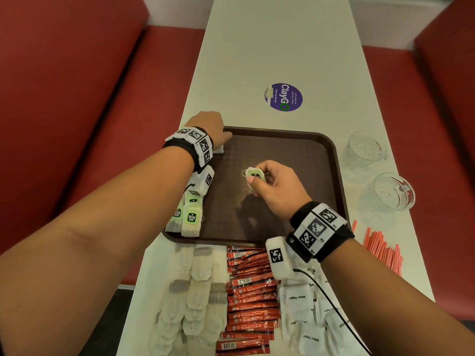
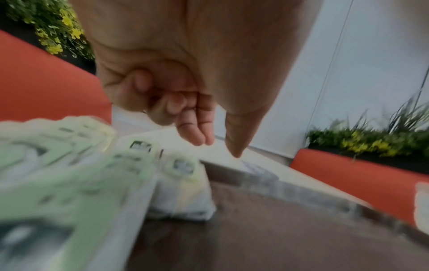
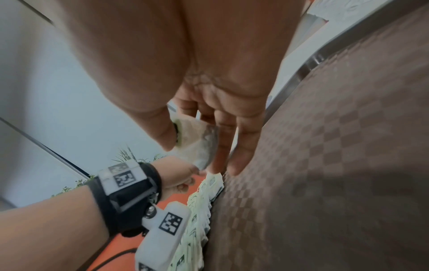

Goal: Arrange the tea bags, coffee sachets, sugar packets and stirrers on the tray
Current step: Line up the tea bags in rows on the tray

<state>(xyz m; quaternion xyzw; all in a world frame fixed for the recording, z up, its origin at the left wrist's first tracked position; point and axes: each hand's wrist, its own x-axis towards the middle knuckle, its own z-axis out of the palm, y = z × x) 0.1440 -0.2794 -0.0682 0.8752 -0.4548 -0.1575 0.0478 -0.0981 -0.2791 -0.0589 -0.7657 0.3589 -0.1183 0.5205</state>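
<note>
Held tea bag (image 1: 255, 176): small white paper pouch w/ pale-green square tag bearing a dark logo; thin string loops off its left edge. Right hand (image 1: 276, 190) pinches it betw. thumb and curled fingers, above the approx. centre of the tray (image 1: 331, 160); in the right wrist view the pouch (image 3: 199, 144) sits betw. thumb and fingers, clear of the tray floor. Tray: dark brown, rectangular, rounded corners, raised rim, checker-textured floor; it lies on the white table (image 1: 257, 60). Tray contents: a row of tea bags (image 1: 191, 219) along the left edge, overlapping, green "McCoy teas" tags up; the left wrist view shows the same row (image 2: 183, 192), blurred. Left hand (image 1: 208, 128) is at the tray's far-left corner, over the far end of that row; outer fingers curled, index and thumb extended downward, narrow gap, nothing seen betw. them. On the table near side of the tray, three groups side by side: loose tea bags (image 1: 195, 299) at left, red coffee sachets (image 1: 250, 296) in the middle, white sugar packets (image 1: 300, 304) marked "White Sugar" at right. Red stirrers (image 1: 383, 250) lie in a fan right of the tray's near corner. Two clear glass cups (image 1: 365, 147) stand right of the tray, apart from it. A round purple sticker (image 1: 284, 96) lies on the table beyond the tray.
</note>
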